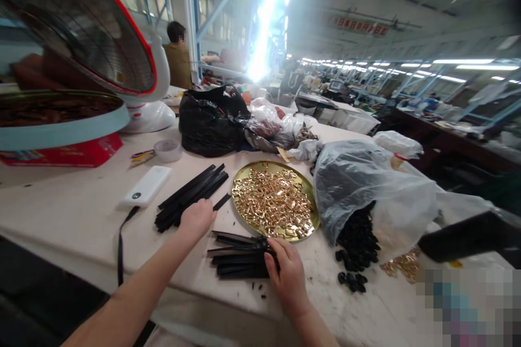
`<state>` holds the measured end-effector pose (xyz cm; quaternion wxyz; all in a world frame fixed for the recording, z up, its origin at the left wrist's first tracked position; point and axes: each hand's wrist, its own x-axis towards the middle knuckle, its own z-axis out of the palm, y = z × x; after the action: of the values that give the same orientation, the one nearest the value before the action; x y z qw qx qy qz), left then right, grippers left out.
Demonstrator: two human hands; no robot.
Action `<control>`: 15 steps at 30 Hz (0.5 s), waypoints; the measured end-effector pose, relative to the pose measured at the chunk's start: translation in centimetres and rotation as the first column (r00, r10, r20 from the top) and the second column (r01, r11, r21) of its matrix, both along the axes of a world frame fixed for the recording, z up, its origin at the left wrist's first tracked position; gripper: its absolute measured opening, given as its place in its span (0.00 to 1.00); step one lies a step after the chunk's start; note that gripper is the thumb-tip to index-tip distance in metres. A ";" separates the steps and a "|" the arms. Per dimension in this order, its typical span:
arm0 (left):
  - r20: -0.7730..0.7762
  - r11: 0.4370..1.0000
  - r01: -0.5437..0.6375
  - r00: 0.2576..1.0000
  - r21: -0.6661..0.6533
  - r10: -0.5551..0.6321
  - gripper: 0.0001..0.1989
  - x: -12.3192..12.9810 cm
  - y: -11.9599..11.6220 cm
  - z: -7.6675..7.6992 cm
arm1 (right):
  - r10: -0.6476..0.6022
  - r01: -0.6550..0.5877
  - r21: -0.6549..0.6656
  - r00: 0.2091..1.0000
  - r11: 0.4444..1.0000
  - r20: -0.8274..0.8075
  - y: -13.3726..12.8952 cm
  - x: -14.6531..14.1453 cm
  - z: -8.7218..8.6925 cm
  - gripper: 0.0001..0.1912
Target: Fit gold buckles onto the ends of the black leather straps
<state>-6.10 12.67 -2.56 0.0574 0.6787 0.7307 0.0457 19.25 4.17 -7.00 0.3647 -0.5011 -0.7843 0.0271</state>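
Straps [240, 267]: black and narrow, lying in two bundles on the desk [81, 195], the near one just below the tray and the far bundle [195, 192] to the tray's left.
Left hand [197, 219]: at the near edge of the far bundle, its grip closed, it seems, on a single strap [222, 201] whose free end points towards the tray.
Right hand [288, 268]: thumb and fingers at the right ends of the near bundle, touching it; whether that grip is clamped or merely resting, I cannot tell.
Tray [308, 185]: round and golden, heaped with small gold buckles [272, 203] (a jumble, facing every way).
Right of the tray: a clear plastic bag [345, 168] lies with its mouth towards the desk edge, small black pieces [358, 241] spilling from it.
Scraps [258, 286]: tiny black bits just below the near bundle.
Good handling: best, I think, to pinch one strap close to its end, keep the near bundle's ends level under light fingers, and hold sleeves and strap tips clear of the tray's low rim, since a knock could scatter buckles.
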 end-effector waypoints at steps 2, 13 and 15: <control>0.018 0.999 0.039 0.999 0.007 -0.039 0.08 0.0 -0.4 -0.3 | -0.029 0.029 0.009 0.999 1.000 -0.042 -0.6 1.4 0.2 0.14; 0.736 0.968 0.240 0.643 0.069 -0.212 0.11 5.2 -5.8 3.4 | -0.443 0.440 -0.091 0.896 0.894 -0.019 1.8 11.5 4.1 0.12; 0.814 0.946 0.324 0.557 -0.031 -0.164 0.12 5.7 -6.8 3.0 | -0.556 0.559 -0.073 0.829 0.826 0.050 1.7 13.9 4.6 0.14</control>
<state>-0.44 5.89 0.49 0.4458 0.6715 0.5254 0.2725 33.13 5.82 -2.37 0.3247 -0.7234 -0.6069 -0.0539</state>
